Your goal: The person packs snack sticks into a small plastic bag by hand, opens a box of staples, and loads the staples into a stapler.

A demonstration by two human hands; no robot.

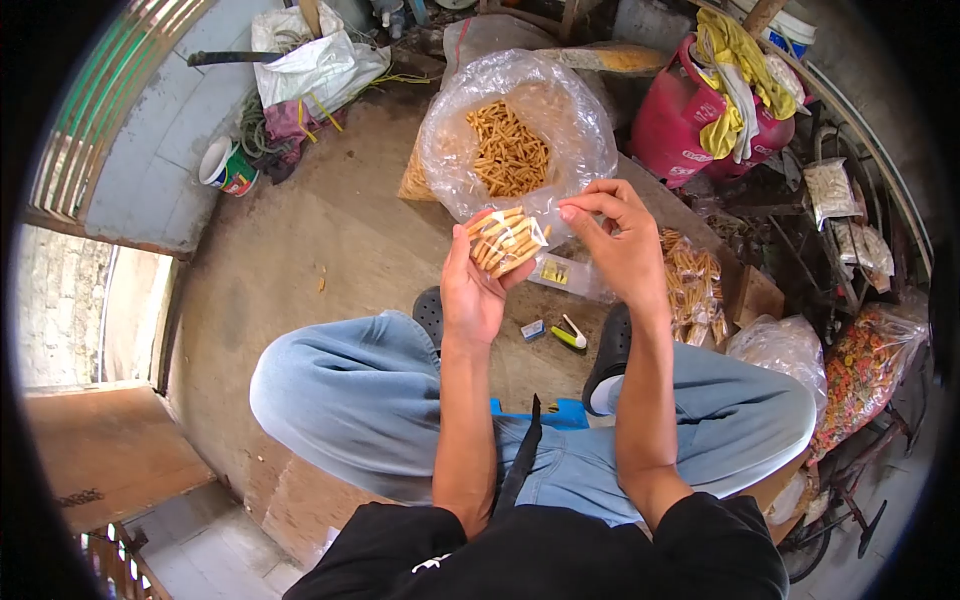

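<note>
My left hand (474, 292) holds a small clear packet of stick snacks (504, 243), its fingers wrapped round the filled part. At the packet's upper right, my right hand (622, 235) pinches the loose plastic end between thumb and forefinger. Just beyond both hands stands a large open plastic bag (580, 130) full of brown stick snacks (508, 150). Below the packet lies a clear plastic sleeve with a yellow label (556, 272). A green stapler (568, 337) and a small blue box (533, 329) are on the floor between my feet.
Filled snack packets (692, 290) lie to the right. Beyond them are a pink gas cylinder (665, 115) with cloths and a bag of colourful snacks (862, 375). A white-and-green bucket (228, 167) and a white sack (315, 65) stand at the upper left.
</note>
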